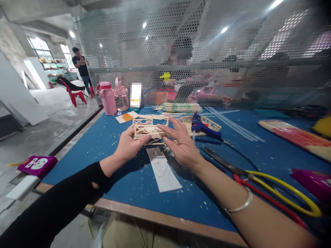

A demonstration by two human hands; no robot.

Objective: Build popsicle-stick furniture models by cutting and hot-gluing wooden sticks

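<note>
A small box-shaped frame of pale wooden sticks (151, 135), with crossed braces, is held above the table between both hands. My left hand (130, 144) grips its left end, the thumb along the near lower side. At the right end, my right hand (182, 143) has its fingertips and thumb on the sticks; these fingers partly hide that end. Below lies a white card strip (167, 175) with small stick pieces on it. Just right of my right hand, a blue glue gun (204, 126) rests by another stick frame (213, 124).
Large scissors (243, 171) lie right, beside my forearm. A wrapped stick bundle (181, 107), a pink jug (109, 101) and a pink bottle (121, 99) stand or lie behind. A perforated metal screen (116, 51) rises at the table's far edge. A purple power strip (38, 166) sits left.
</note>
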